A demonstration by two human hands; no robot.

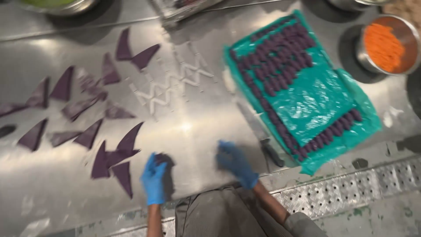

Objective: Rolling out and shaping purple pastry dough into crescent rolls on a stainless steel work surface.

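Observation:
Both my hands wear blue gloves and hover low over a steel worktop (197,127) near its front edge. My left hand (153,177) is beside a dark purple piece (165,160) that its fingers touch or hold; motion blur hides the grip. My right hand (236,163) is curled, and blur hides whether anything is in it. Several purple dough triangles (118,153) lie to the left on the steel. To the right, a tray lined with green plastic (315,101) carries rows of small purple rolled pieces (280,57).
A black-handled knife (272,152) lies by the tray's near corner. A steel bowl of orange shredded filling (385,46) stands at the back right. Another bowl (57,5) is at the back left. A perforated metal strip (351,188) runs along the counter's front.

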